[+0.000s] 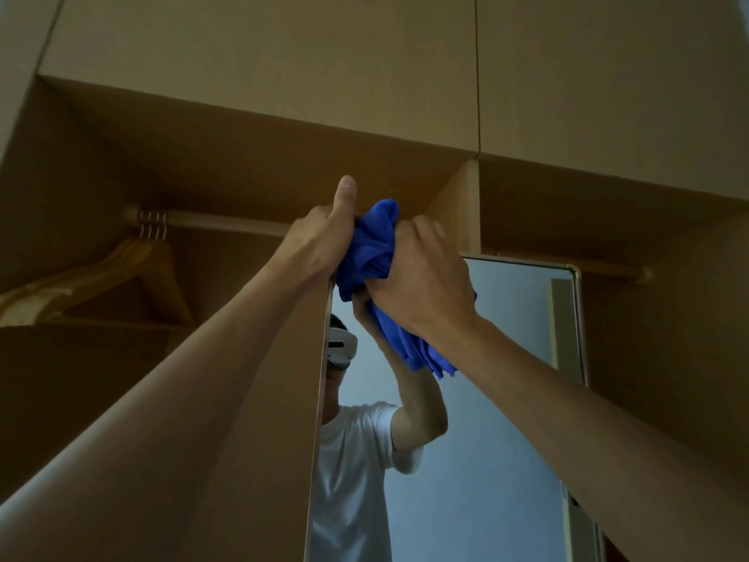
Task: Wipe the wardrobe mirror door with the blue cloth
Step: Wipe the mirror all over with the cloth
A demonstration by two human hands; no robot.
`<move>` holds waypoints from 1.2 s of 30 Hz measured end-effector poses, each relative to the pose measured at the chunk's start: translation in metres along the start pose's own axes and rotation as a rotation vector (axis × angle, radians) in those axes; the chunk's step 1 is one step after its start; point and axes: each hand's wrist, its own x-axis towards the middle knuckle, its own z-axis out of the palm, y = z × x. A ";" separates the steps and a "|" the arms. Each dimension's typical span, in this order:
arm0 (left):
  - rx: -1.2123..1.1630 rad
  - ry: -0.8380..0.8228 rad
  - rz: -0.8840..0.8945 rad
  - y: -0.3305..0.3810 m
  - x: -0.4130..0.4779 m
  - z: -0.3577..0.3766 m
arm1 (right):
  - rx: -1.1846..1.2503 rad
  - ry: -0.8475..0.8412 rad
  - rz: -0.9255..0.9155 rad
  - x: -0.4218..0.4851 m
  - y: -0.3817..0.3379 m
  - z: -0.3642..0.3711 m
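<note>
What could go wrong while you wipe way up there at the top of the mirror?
The left hand grips the top edge of the open mirror door; if the door swings, fingers might get pinched. The right hand holds the blue cloth bunched in a wad, so it could miss patches of glass. Both arms reach up high, so pushing hard might upset balance.

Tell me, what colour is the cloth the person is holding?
Plain blue, no pattern. The head view shows the cloth bunched in the right hand at the mirror door.
</note>
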 end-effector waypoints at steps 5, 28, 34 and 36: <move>-0.064 0.000 0.026 -0.005 0.001 0.003 | -0.009 -0.059 -0.218 -0.018 -0.016 0.007; 0.159 0.112 0.114 -0.016 -0.007 0.023 | -0.064 -0.035 0.180 -0.047 0.077 -0.038; 0.230 0.156 0.145 -0.018 -0.008 0.030 | -0.088 -0.012 0.285 -0.078 0.132 -0.059; 0.273 0.183 0.140 -0.018 -0.008 0.034 | -0.053 -0.031 0.366 -0.087 0.146 -0.067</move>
